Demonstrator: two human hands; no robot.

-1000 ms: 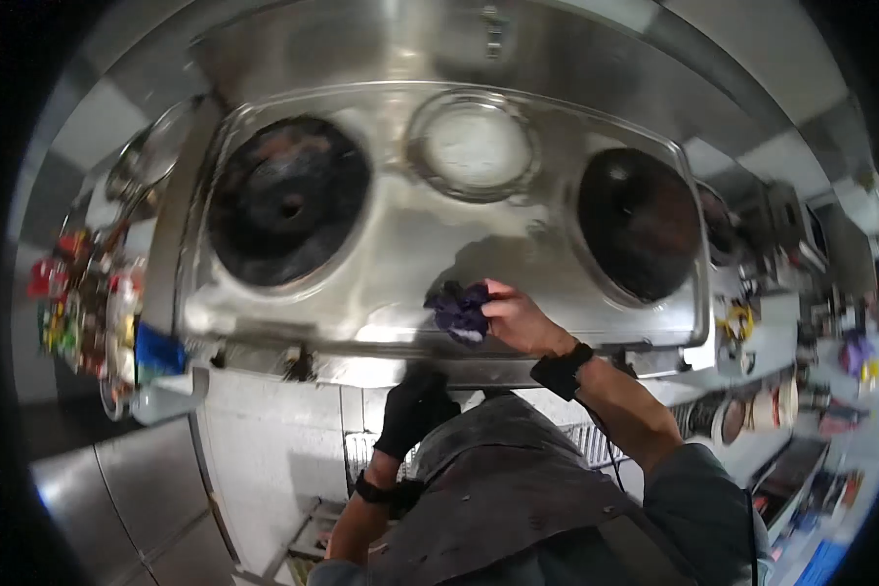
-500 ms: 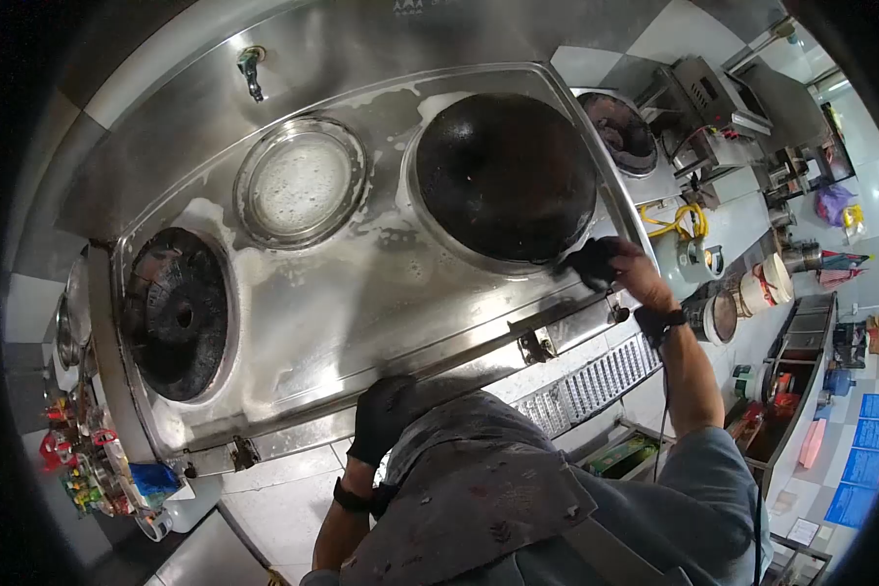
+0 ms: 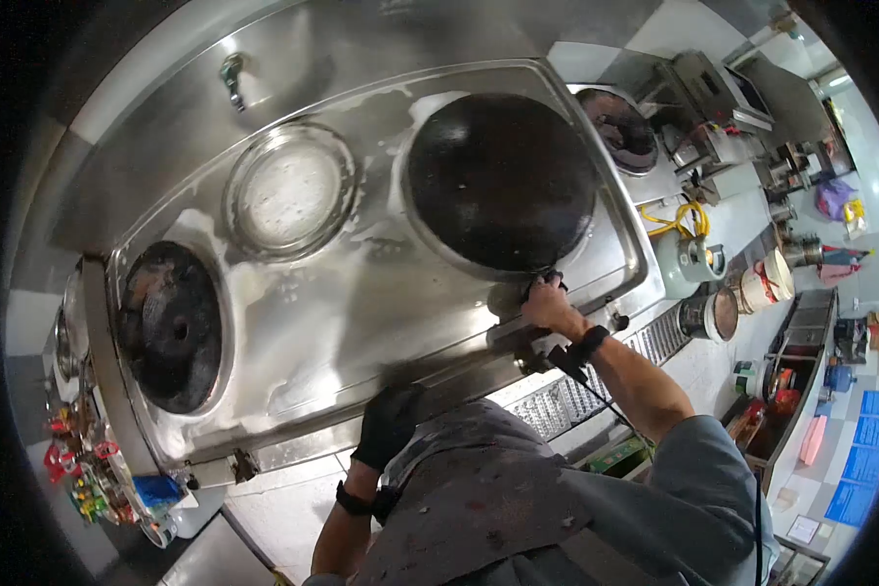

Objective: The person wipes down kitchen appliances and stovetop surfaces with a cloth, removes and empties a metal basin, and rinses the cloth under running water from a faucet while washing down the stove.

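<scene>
My right hand (image 3: pixel 549 305) is bare and closed on a small dark wad (image 3: pixel 530 290), cloth or scrubber, mostly hidden under the fingers. It presses at the steel stove top (image 3: pixel 361 322), just below the large black wok (image 3: pixel 503 186) in the right burner. My left hand (image 3: pixel 389 422), in a black glove, is at the stove's front edge beside my apron; its fingers are hard to make out. Left of the wok, a round basin (image 3: pixel 290 190) is set into the wet steel. A blackened burner (image 3: pixel 173 327) takes up the far left.
A tap (image 3: pixel 232 80) juts from the steel back wall. Beyond the right edge stand another burner (image 3: pixel 615 130), a gas cylinder (image 3: pixel 684 262) with a yellow hose, and buckets (image 3: pixel 721 314). A floor grate (image 3: pixel 547 410) runs below the front edge. Bottles and packets (image 3: pixel 83 469) crowd the left.
My right hand has moved left and slightly down along the front of the stove with the dark wad. My left hand stays about where it was. The view has shifted slightly.
</scene>
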